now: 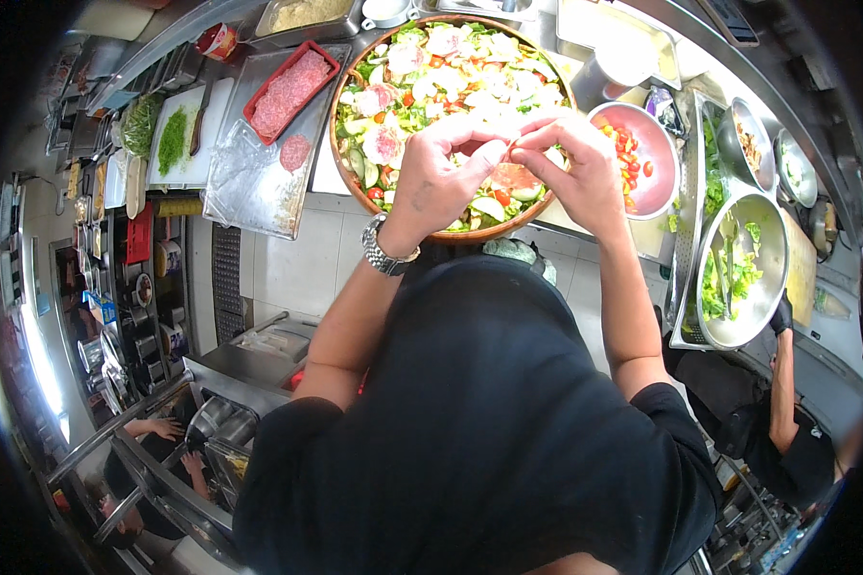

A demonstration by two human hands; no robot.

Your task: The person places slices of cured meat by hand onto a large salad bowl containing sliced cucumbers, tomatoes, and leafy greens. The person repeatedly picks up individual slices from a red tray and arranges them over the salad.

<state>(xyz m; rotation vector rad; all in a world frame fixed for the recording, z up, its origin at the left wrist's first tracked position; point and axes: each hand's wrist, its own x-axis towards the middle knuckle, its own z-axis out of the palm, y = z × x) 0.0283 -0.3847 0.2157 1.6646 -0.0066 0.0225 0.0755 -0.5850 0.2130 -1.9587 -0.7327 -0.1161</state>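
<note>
Both hands meet over the near side of a large wooden bowl (343, 177) filled with salad. With fingertips pinched together, my left hand (434, 182) and my right hand (580, 168) hold a thin reddish edge between them, which looks like a salami slice. Just below the fingers a round salami slice (515, 176) shows; whether it hangs from them or lies on the salad, I cannot tell. Greens, cherry tomatoes, cucumber and pale slices fill the bowl, with more salami (384, 143) at its left. A metal watch (385, 247) is on my left wrist.
Left of the bowl, a red tray of sliced salami (292, 91) and one loose slice (294, 153) sit on a metal sheet pan (259, 196). At the right are a bowl of cut tomatoes (657, 144) and a steel bowl of lettuce (772, 278), near a co-worker's black-gloved hand (781, 313).
</note>
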